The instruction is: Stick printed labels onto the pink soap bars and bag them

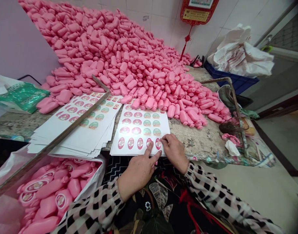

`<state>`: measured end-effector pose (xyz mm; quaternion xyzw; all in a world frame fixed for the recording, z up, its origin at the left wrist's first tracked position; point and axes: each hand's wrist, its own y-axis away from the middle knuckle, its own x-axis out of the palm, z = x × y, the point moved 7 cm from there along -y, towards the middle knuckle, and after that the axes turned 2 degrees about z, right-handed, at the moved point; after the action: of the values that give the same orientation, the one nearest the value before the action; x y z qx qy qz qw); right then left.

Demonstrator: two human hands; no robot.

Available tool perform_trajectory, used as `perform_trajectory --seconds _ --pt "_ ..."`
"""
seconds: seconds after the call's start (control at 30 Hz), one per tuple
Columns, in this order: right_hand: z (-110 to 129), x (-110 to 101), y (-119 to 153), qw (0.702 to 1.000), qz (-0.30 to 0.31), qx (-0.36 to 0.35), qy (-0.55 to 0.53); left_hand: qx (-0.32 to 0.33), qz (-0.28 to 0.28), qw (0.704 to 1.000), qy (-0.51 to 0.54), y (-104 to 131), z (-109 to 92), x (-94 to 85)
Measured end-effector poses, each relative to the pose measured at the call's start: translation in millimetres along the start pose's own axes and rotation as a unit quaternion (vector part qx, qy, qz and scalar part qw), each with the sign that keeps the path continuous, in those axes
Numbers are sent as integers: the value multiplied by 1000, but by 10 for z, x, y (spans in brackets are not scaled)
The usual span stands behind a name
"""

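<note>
A sheet of stickers [140, 132] lies at the table's front edge, with pink and green arched stickers above a bottom row of pink ovals. My left hand [136, 169] reaches over its lower edge, two fingertips pressing near the right-hand oval stickers. Beneath that hand a bit of a pink bottle [155, 163] shows, apparently held in the curled fingers, mostly hidden. My right hand [175, 152] is closed in a pinch at the sheet's right edge, its fingertips at the last oval sticker [158, 143]. Whether that sticker has lifted cannot be made out.
Pink bottles [129, 58] are heaped across the table to the wall. More sticker sheets [71, 130] are stacked at left under a rusty metal bar [78, 125]. Below, a white sack [96, 175] holds labelled bottles. A blue crate [236, 78] stands at back right.
</note>
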<state>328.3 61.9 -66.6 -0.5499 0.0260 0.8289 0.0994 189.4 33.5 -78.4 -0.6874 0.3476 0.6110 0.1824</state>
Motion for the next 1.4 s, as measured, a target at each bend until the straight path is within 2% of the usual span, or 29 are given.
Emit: perform_trajectory --seconds 0.2,0.47,0.7,0.9,1.1,1.2,1.27,1.4 --pt "28 7 -133 999 23 -21 -7 0 6 1000 13 1 0 -21" --pt "-40 -79 22 998 47 -48 4 -1 0 1000 18 5 2 -13" --pt "-36 -36 64 997 46 -36 -49 4 2 1000 22 13 -7 -28" --pt "-3 -51 9 997 50 -43 -30 -6 27 999 44 -19 20 -18" --pt "37 -68 -9 999 43 -20 10 -12 22 999 27 -44 13 -39" --pt "92 -147 -6 999 23 -24 6 -14 24 999 16 -43 6 -23" --pt "92 -277 -27 1000 -8 -21 -8 -13 18 1000 11 -40 4 -14" --pt "-43 -535 -113 996 -68 10 -60 -11 9 1000 7 -35 17 12"
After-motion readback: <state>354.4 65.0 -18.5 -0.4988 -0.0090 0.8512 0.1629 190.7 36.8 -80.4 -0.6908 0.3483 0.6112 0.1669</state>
